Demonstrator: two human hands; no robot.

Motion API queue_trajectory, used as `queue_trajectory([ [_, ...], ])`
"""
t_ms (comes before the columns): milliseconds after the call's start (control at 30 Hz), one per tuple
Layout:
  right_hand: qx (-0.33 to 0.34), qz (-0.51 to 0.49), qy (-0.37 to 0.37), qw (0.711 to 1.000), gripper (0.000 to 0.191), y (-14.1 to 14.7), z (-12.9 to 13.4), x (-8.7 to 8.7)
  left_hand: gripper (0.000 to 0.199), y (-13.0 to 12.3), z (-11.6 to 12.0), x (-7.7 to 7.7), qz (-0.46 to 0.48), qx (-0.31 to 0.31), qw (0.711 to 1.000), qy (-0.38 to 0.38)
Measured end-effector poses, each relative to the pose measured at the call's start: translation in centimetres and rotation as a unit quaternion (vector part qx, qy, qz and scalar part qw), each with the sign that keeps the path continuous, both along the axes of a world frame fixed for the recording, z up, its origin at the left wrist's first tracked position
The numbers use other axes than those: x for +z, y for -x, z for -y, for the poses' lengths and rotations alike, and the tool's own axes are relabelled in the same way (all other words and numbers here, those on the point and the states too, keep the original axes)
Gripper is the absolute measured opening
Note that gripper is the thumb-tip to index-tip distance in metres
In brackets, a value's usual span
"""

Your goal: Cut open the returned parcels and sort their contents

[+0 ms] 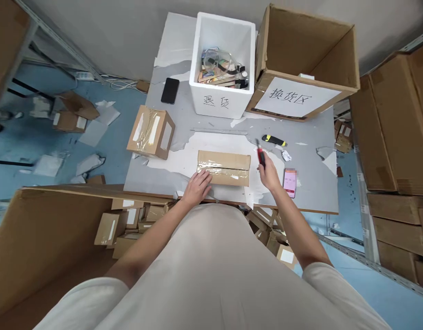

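Observation:
A small taped cardboard box (228, 176) lies on the table in front of me, with a dark slit along the middle of its top. My left hand (197, 185) rests on its near left corner, fingers stretched out. To the right of the box, my right hand (268, 172) is wrapped round a red and black utility knife (261, 156), its tip pointing away from me. The knife is apart from the box. A second cutter, black and yellow (274, 140), lies on the table beyond the right hand.
A white foam box (222, 101) with mixed goods and a large open carton (297, 98) stand at the back. Another taped box (151, 133) sits left, near a black phone (170, 90). A lit phone (289, 183) lies right. Several cartons are below the table edge.

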State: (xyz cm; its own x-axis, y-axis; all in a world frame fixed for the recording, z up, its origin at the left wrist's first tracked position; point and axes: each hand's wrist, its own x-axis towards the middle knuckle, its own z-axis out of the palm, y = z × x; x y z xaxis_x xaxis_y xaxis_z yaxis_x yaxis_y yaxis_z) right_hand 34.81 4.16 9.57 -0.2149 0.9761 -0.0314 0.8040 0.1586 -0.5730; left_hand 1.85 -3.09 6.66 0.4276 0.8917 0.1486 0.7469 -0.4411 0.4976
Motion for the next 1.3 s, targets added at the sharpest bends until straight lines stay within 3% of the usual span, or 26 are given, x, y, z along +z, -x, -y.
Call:
queue_trajectory([
  [67, 0.134, 0.035, 0.007, 0.99, 0.061, 3.0, -1.2, 3.4, 0.04, -0.1, -0.4, -0.4, -0.016, -0.001, 1.0, -0.02],
  [133, 0.264, 0.088, 0.032, 0.96, 0.057, 6.5, -2.0, 5.7, 0.038, -0.1, -0.6, -0.8, -0.019, -0.003, 0.999, -0.033],
  [200, 0.345, 0.156, 0.049, 0.924, 0.057, 9.5, -2.5, 6.6, 0.037, -0.1, -0.7, -1.1, -0.014, -0.001, 0.999, -0.042],
  [300, 0.39, 0.231, 0.05, 0.89, 0.06, 12.2, -3.0, 6.3, 0.036, 0.0, -0.6, -1.5, 0.002, 0.005, 0.999, -0.046],
  [467, 0.407, 0.281, 0.051, 0.868, 0.062, 13.2, -3.3, 5.8, 0.035, 0.0, -0.4, -1.9, 0.021, 0.005, 0.998, -0.051],
  [667, 0.424, 0.299, 0.072, 0.852, 0.062, 12.9, -3.3, 6.9, 0.033, 0.4, -0.6, -1.8, 0.007, -0.002, 0.998, -0.06],
  [900, 0.399, 0.364, 0.086, 0.837, 0.061, 12.4, -2.7, 8.3, 0.034, 0.6, -0.7, -1.6, -0.008, -0.012, 0.999, -0.048],
  [1000, 0.382, 0.397, 0.094, 0.83, 0.059, 10.0, -2.6, 9.3, 0.034, 0.6, -0.7, -1.6, -0.019, -0.008, 0.999, -0.044],
  [1167, 0.336, 0.452, 0.132, 0.816, 0.069, 2.8, -2.0, 10.7, 0.034, 0.5, -0.8, -1.9, -0.038, -0.002, 0.997, -0.06],
  [1300, 0.307, 0.449, 0.122, 0.83, 0.075, -1.0, -0.8, 11.1, 0.034, 0.5, -0.8, -1.7, -0.051, 0.0, 0.997, -0.059],
])
